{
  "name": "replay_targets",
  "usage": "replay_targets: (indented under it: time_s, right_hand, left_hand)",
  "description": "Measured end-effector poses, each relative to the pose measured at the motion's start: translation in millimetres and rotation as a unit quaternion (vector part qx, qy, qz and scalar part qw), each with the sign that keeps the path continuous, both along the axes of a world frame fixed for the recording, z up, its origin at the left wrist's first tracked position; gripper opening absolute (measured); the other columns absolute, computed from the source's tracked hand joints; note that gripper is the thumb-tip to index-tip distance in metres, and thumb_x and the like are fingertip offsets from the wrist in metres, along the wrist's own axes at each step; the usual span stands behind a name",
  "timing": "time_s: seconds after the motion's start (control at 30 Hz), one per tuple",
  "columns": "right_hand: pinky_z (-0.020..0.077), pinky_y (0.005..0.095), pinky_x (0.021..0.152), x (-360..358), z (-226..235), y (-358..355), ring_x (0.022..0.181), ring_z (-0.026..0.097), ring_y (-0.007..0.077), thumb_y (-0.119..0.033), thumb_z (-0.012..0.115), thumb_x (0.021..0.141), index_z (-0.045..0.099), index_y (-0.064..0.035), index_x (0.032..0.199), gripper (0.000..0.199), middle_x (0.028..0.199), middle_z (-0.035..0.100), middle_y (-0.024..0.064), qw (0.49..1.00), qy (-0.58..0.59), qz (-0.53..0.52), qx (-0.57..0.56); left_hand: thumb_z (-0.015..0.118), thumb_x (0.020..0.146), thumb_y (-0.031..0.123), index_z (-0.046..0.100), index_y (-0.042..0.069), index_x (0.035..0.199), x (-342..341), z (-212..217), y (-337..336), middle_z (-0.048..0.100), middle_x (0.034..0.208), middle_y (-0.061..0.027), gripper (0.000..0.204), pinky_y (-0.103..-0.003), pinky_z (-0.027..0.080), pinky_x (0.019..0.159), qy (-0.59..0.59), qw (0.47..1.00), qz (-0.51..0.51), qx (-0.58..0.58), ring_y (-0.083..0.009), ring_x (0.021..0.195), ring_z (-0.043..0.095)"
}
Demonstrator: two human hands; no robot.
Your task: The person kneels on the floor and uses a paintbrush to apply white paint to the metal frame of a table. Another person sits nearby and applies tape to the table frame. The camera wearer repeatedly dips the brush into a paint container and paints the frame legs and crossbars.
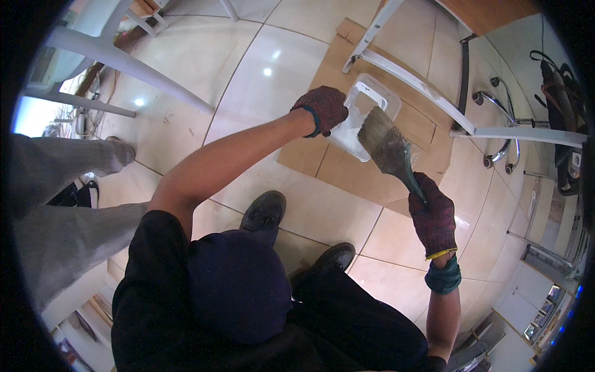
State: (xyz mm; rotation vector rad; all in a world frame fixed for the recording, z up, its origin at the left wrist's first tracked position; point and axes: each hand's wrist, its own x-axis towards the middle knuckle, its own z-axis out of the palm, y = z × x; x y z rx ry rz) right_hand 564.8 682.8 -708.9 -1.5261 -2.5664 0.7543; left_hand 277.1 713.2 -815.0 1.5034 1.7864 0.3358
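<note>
A knitted dark maroon work glove covers my left hand [321, 110], whose fingers are closed at the left rim of a translucent plastic tub [389, 99]. White material shows inside the tub, which is tilted a little. My right hand [432, 217], in a matching glove with a yellow hem, is closed around the handle of a wide paintbrush [387, 142]. The brush points up and left, its worn bristles over the tub's right side. Its teal handle and ferrule look smeared.
Flattened cardboard [347, 180] lies on the tiled floor beneath the tub. A white metal frame [415, 80] stands just beyond. At right are chrome chair legs with casters [496, 155]. Another person's grey trouser legs [80, 167] are at left, near a white chair [124, 62].
</note>
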Motion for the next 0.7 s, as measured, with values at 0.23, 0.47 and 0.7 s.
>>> replay_targets:
  time_s: [0.23, 0.47, 0.7]
  right_hand:
    - [0.0512, 0.0420, 0.067, -22.1, 6.0, 8.2, 0.077, 0.064, 0.0331, -0.021, 0.061, 0.078, 0.056, -0.0136, 0.113, 0.036, 0.085, 0.065, 0.0151, 0.991, -0.123, 0.046, 0.037]
    - [0.0504, 0.0432, 0.067, -36.4, 16.2, 13.2, 0.076, 0.063, 0.0324, -0.025, 0.059, 0.078, 0.059, -0.0133, 0.108, 0.032, 0.082, 0.064, 0.0145, 0.983, -0.170, 0.061, 0.040]
    - [0.0499, 0.0432, 0.070, -45.3, 19.1, 17.4, 0.079, 0.062, 0.0329, -0.025, 0.058, 0.078, 0.060, -0.0128, 0.107, 0.031, 0.083, 0.064, 0.0150, 0.981, -0.177, 0.066, 0.037]
  left_hand:
    - [0.048, 0.079, 0.021, 0.064, -0.001, 0.087, 8.0, 0.4, -4.5, 0.065, 0.084, -0.0209, 0.029, -0.044, 0.050, 0.076, 0.019, 1.000, -0.008, 0.016, -0.0330, 0.084, 0.064]
    - [0.044, 0.084, 0.021, 0.059, -0.003, 0.095, 5.7, -11.7, -2.5, 0.064, 0.076, -0.0190, 0.031, -0.038, 0.055, 0.061, 0.056, 0.991, -0.095, 0.074, -0.0269, 0.063, 0.066]
    - [0.044, 0.086, 0.020, 0.058, -0.003, 0.095, 7.8, -12.3, 2.1, 0.064, 0.073, -0.0185, 0.029, -0.036, 0.055, 0.060, 0.039, 0.996, -0.070, 0.050, -0.0254, 0.060, 0.066]
